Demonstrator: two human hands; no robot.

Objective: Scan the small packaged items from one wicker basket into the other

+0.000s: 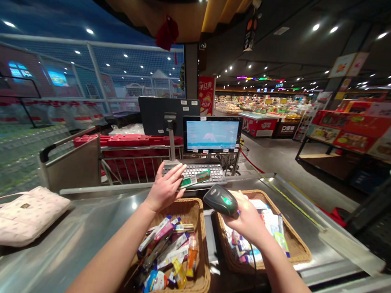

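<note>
My left hand (168,184) reaches over the left part of the keyboard (217,172), its fingers stretched forward. A narrow green packet (196,178) with a white barcode label sticks out between its thumb and index finger, above the keys. In my right hand (247,216) is a black barcode scanner (221,200), its green light showing and its head pointing left. A cable hangs below it. Under my left forearm stands a wicker basket (204,262) with small packaged goods. Beneath my right hand, a second wicker basket (300,250) holds more small packs, partly hidden by my arm.
Behind the keyboard stand a lit monitor (212,135) and a second screen (166,116) seen from its back. A pale pink handbag (25,215) lies on the metal counter (98,220) at left. Metal rails and carts stand beyond the counter; stacked boxes are at right.
</note>
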